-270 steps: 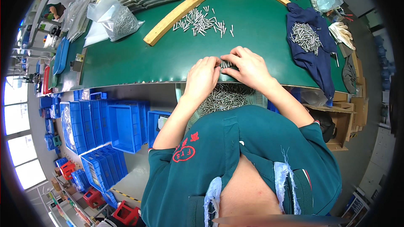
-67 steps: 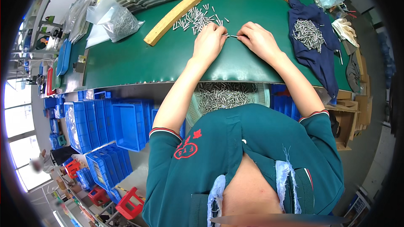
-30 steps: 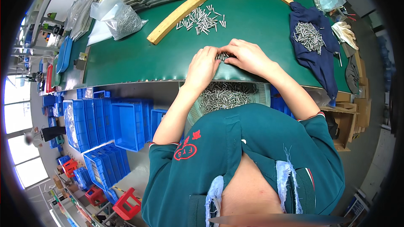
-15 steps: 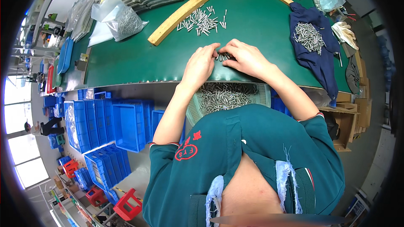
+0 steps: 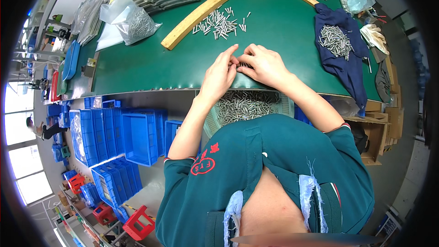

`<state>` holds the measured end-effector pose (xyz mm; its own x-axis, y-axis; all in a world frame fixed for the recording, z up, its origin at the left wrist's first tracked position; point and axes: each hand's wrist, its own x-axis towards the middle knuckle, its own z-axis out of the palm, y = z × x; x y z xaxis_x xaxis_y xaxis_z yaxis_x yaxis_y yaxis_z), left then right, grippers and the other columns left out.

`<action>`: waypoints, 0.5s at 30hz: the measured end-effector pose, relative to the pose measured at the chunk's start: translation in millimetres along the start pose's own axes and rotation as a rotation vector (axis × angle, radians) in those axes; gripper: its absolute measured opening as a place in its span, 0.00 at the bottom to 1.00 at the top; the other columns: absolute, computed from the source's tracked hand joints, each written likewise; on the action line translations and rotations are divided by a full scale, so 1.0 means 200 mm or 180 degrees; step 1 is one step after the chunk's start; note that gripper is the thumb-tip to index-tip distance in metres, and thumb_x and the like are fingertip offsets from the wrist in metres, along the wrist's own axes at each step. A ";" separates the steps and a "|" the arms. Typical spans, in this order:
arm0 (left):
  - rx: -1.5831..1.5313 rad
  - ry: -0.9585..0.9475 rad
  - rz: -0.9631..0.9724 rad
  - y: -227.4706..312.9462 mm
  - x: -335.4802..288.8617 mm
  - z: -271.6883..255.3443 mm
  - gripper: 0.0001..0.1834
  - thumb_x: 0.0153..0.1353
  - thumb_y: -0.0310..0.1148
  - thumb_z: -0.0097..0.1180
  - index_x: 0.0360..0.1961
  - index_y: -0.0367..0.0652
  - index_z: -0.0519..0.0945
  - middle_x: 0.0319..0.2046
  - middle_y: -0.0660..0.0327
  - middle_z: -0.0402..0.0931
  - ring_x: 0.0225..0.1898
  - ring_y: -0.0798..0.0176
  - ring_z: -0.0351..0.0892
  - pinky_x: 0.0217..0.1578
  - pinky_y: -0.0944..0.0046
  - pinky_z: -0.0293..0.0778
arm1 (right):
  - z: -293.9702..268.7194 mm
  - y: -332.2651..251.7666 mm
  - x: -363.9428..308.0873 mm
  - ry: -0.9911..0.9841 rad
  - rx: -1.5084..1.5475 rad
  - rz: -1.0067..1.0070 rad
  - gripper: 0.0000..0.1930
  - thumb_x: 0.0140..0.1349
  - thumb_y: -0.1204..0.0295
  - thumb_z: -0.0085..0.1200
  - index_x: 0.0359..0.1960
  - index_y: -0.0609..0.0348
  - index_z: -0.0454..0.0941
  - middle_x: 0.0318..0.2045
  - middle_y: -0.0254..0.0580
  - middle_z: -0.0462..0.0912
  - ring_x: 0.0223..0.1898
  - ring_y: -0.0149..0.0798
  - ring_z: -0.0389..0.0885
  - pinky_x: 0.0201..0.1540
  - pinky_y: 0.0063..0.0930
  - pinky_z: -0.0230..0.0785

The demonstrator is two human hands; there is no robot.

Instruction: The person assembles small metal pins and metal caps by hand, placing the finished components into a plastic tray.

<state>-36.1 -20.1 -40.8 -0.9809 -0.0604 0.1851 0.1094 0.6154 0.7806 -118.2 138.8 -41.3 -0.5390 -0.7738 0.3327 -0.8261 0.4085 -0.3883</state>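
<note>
Facing each other near the front edge of the green tabletop, your left-hand grip and right-hand grip flank a small cluster of metal pins. The fingers and thumb of your right-hand grip curve around this cluster; whether they close firmly on it, you cannot tell from this view. Your left-hand grip, its fingers extended forward, meets the cluster from the left; whether it pinches a pin cannot be told. Beyond both grips lies a loose pile of similar pins, bordered on its left by a long wooden strip. Well to the right of your right-hand grip, a dark blue cloth bears a heap of pins. Far left of your left-hand grip rests a clear bag of small metal parts. Below both grips, a pale green basket contains many more pins.
</note>
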 end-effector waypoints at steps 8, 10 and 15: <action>-0.2622 -0.0793 -0.1359 0.04 -0.21 0.03 0.17 0.65 0.31 0.47 0.52 0.33 0.70 0.42 0.52 0.76 0.41 0.61 0.79 0.43 0.65 0.75 | -0.02 0.03 -0.09 0.0040 -0.0132 0.0053 0.09 0.53 0.63 0.58 0.33 0.49 0.80 0.33 0.31 0.75 0.35 0.36 0.75 0.36 0.30 0.71; -0.3425 -0.1462 -0.2044 0.03 -0.26 0.06 0.19 0.67 0.37 0.45 0.51 0.32 0.71 0.45 0.49 0.76 0.45 0.59 0.79 0.46 0.64 0.75 | -0.04 0.01 -0.13 0.0006 -0.0027 0.0042 0.08 0.54 0.63 0.57 0.33 0.49 0.80 0.33 0.31 0.75 0.35 0.36 0.75 0.36 0.32 0.71; -0.4807 -0.1396 -0.2693 -0.01 -0.25 0.15 0.21 0.67 0.38 0.44 0.51 0.29 0.69 0.46 0.45 0.75 0.48 0.52 0.77 0.49 0.59 0.75 | -0.09 -0.06 -0.24 -0.0254 0.0266 0.0059 0.08 0.54 0.63 0.57 0.33 0.49 0.80 0.33 0.31 0.75 0.35 0.38 0.75 0.38 0.34 0.71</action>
<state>8.8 4.4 -69.3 -0.7820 0.4013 -0.4769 -0.6061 -0.6678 0.4320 -85.0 180.1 -36.8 -0.5365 -0.8039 0.2566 -0.7977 0.3839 -0.4652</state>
